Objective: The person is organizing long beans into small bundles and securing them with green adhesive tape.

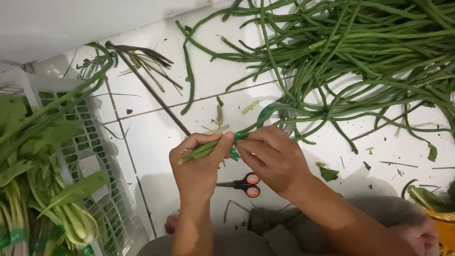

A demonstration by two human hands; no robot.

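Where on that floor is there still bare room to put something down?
Bare tile lies between the white crate and the hands; more right of the scissors, bar small scraps. The upper right is crowded with long beans.

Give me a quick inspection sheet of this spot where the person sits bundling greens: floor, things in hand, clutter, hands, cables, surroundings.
Surface: white tiled floor, littered with plant scraps.
Job's things: small bunch of green stems with green tape at the fingertips; long beans pile beyond.
Clutter: scissors on the floor under the hands; loose stalks.
Grippers: left hand grips the bunch; right hand pinches the tape.
Cables: nothing seen.
Surroundings: white crate with leafy greens at left; orange bag at right.
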